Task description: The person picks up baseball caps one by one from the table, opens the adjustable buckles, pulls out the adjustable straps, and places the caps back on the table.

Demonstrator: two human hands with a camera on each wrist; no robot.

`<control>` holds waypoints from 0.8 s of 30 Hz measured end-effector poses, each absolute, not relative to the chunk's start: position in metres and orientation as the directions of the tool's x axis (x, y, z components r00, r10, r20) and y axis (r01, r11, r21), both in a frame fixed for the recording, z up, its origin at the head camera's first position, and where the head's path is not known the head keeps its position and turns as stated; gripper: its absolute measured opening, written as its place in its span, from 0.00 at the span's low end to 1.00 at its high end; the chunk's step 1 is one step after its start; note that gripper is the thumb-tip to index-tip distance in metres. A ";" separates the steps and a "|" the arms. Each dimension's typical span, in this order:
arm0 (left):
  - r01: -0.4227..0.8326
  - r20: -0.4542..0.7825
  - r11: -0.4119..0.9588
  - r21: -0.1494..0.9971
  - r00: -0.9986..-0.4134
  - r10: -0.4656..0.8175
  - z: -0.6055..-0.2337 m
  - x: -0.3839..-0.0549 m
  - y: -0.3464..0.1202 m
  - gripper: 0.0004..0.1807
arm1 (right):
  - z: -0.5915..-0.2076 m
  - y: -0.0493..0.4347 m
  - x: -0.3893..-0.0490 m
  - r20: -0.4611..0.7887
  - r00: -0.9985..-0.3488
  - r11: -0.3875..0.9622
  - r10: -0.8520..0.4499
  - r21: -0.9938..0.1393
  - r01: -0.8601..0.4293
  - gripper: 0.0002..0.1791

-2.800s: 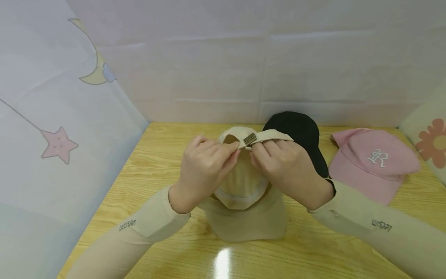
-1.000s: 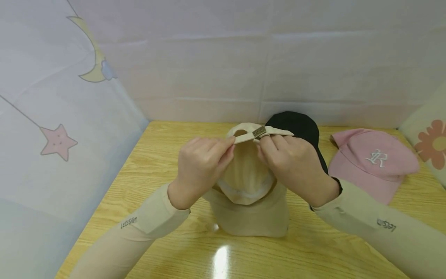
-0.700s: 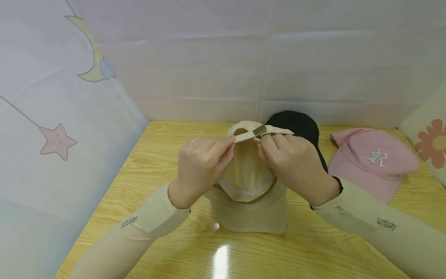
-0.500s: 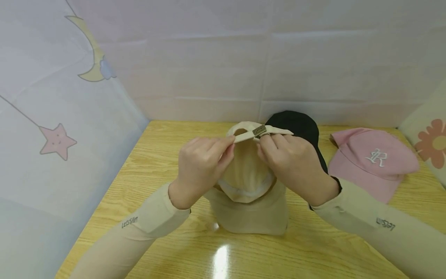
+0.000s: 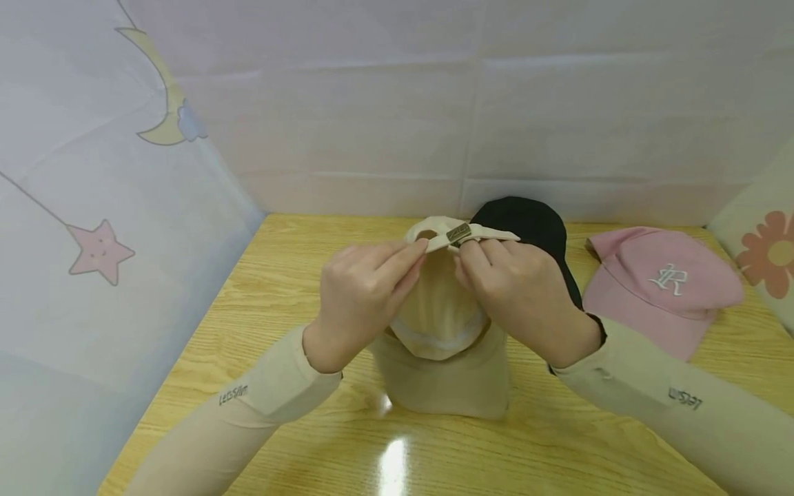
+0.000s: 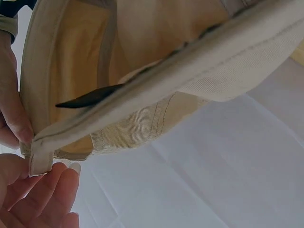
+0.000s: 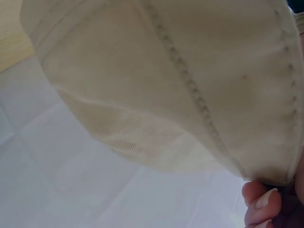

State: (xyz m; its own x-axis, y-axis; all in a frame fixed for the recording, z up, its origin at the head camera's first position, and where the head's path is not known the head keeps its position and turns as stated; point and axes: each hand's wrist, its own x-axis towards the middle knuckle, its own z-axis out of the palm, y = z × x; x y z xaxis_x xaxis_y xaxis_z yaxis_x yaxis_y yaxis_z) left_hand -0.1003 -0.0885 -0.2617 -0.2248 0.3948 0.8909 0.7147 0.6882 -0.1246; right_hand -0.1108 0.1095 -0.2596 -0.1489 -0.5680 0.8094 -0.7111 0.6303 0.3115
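Observation:
A beige baseball cap [image 5: 443, 379] is held up with its brim toward me and its inside facing up. My left hand [image 5: 366, 293] pinches the cap's back strap [image 5: 437, 243] between thumb and finger, left of a small metal buckle [image 5: 459, 234]. Just right of that buckle, my right hand [image 5: 511, 289] grips the strap side, fingers curled over the edge. Seen from the left wrist, the strap end [image 6: 42, 161] lies between the fingertips, with the cap's sweatband and inside beyond. The right wrist view is mostly filled by the cap's outer panel [image 7: 142, 95], fingertips at its lower corner.
A black cap [image 5: 524, 220] lies behind my right hand, partly hidden by it. To the right rests a pink cap [image 5: 673, 275] with a white letter. The wooden table [image 5: 260, 289] ends at a pale fabric backdrop [image 5: 360, 138] behind and at both sides.
The buckle has shifted right since the oldest frame, and the left hand first drew out more strap. In the last half second that hand has moved slightly right, nearer the buckle.

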 end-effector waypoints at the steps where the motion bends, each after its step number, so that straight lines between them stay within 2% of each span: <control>1: 0.714 0.891 0.688 -0.127 -0.223 0.396 -0.262 -0.100 -0.089 0.05 | -0.260 0.110 -0.111 0.809 -0.149 0.630 -0.568 0.312 -0.711 0.20; 24: 0.720 0.887 0.683 -0.120 -0.231 0.399 -0.265 -0.097 -0.092 0.06 | -0.260 0.110 -0.109 0.806 -0.168 0.622 -0.568 0.286 -0.729 0.20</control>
State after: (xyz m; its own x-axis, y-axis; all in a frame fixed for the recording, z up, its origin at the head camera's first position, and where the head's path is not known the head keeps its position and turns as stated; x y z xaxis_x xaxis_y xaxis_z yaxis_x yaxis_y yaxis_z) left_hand -0.0974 -0.0918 -0.2653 -0.2305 0.3994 0.8873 0.7204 0.6830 -0.1203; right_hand -0.1086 0.1103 -0.2598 -0.1680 -0.5680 0.8057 -0.7289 0.6218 0.2864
